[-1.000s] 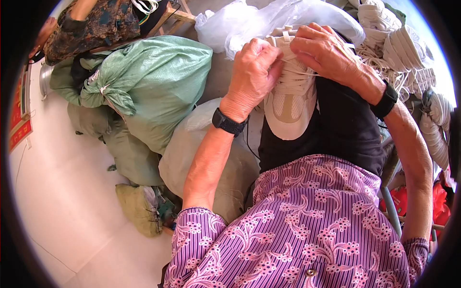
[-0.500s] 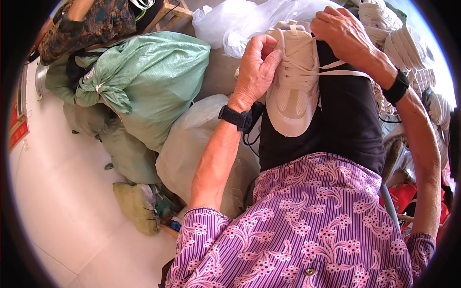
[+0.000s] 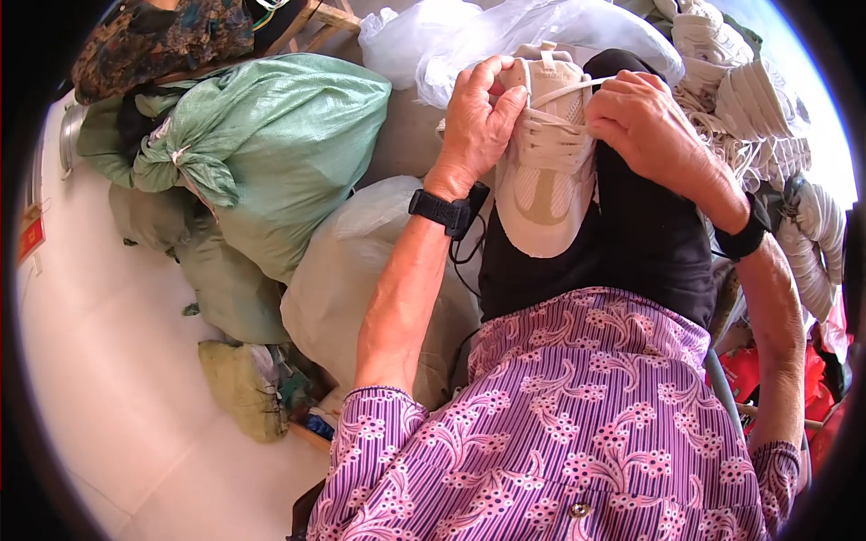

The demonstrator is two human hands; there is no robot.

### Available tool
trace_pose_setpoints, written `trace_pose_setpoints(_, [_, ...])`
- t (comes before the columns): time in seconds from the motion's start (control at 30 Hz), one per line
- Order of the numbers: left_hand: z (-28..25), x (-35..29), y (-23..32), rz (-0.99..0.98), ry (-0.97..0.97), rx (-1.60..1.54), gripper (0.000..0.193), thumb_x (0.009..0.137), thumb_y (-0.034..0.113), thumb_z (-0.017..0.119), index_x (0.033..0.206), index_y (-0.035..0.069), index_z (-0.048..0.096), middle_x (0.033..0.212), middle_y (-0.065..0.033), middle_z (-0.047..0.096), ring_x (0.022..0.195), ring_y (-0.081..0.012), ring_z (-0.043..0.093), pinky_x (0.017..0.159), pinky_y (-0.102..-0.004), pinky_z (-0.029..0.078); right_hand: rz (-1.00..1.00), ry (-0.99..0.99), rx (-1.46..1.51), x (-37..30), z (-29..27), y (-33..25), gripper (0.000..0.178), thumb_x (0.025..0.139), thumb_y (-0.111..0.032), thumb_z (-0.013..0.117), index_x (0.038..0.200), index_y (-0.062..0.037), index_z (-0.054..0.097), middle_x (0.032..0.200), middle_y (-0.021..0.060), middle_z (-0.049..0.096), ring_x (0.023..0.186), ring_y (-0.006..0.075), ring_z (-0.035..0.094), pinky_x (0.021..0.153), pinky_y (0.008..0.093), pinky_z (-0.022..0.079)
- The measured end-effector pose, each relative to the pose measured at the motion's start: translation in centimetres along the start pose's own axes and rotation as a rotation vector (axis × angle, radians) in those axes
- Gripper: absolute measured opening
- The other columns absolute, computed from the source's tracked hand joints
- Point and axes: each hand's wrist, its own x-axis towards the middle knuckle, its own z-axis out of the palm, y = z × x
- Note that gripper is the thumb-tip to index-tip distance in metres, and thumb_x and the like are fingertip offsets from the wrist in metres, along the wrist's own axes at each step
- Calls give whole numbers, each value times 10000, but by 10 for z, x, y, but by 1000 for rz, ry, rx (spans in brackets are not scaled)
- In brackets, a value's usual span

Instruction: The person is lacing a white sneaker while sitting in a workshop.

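Facing a crowded floor (image 3: 135, 406): finding, just off the left edge of the lap (image 3: 631, 252), a whitish plastic bag (image 3: 370, 288) bulging, and beyond it, nearer the floor's left edge, a green woven sack (image 3: 289, 135) lying knotted over duller olive sacks (image 3: 230, 275). Noticing a small yellow-green bag (image 3: 239, 388) slumping nearer the left elbow. Seeing a clear plastic bag (image 3: 487, 41) crumpling past the lap's far edge, and, toward the floor's far left corner, another person's dark patterned clothing (image 3: 171, 45) showing beside a wooden frame (image 3: 325, 22). Meeting a heap of pale shoes (image 3: 753, 99) crowding off the lap's far right corner, and red material (image 3: 816, 397) showing lower down, beside the right forearm. Spotting a thin black cable (image 3: 465, 261) looping by the lap's left edge.

Finding the cream sneaker (image 3: 541, 203) resting toward the lap's far edge, toe pointing back at the waist. Looking at pale mesh, a tan toe panel, a smooth rounded toe and a loop topping the tongue; seeing flat laces (image 3: 552, 153) crossing the lower rows. Gripping a loose lace (image 3: 570, 90) in the fingertips of the right hand (image 3: 645, 117), drawing it rightward across the tongue. Curling the left hand (image 3: 487, 117) against the upper left edge, blocking part of that side; not being able to tell whether pinching anything there.
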Motion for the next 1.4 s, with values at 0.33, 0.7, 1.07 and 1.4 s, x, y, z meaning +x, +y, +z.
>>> trace_pose_setpoints(0.33, [-5, 1, 56, -56, -124, -64, 152, 885, 180, 605, 890, 32, 639, 679, 1, 612, 585, -71, 515, 550, -238, 448, 81, 77, -107, -6, 2, -1, 119, 795, -147, 555, 719, -56, 551, 742, 85, 563, 817, 279, 549, 781, 393, 406])
trace_pose_setpoints(0.7, [2, 5, 73, -330, -354, -57, 215, 909, 230, 584, 957, 40, 670, 647, -1, 604, 511, -40, 510, 450, -204, 410, -44, 212, -272, -19, 8, -5, 111, 698, -100, 633, 781, -88, 561, 753, 31, 515, 830, 216, 535, 787, 358, 406])
trace_pose_setpoints(1.07, [8, 27, 90, -499, -655, 30, 239, 887, 179, 530, 1029, 57, 678, 612, -15, 591, 437, -73, 486, 399, -234, 384, -3, 197, -201, -22, 25, -4, 56, 677, -107, 611, 719, -73, 597, 755, 31, 519, 858, 207, 525, 832, 390, 379])
trace_pose_setpoints(1.4, [24, 37, 68, -226, -708, 308, 141, 816, 76, 551, 854, -7, 657, 593, -68, 591, 527, -118, 565, 473, -275, 439, 24, 157, -239, -19, 33, 1, 39, 716, -110, 618, 748, -89, 627, 761, 29, 550, 868, 216, 530, 819, 392, 371])
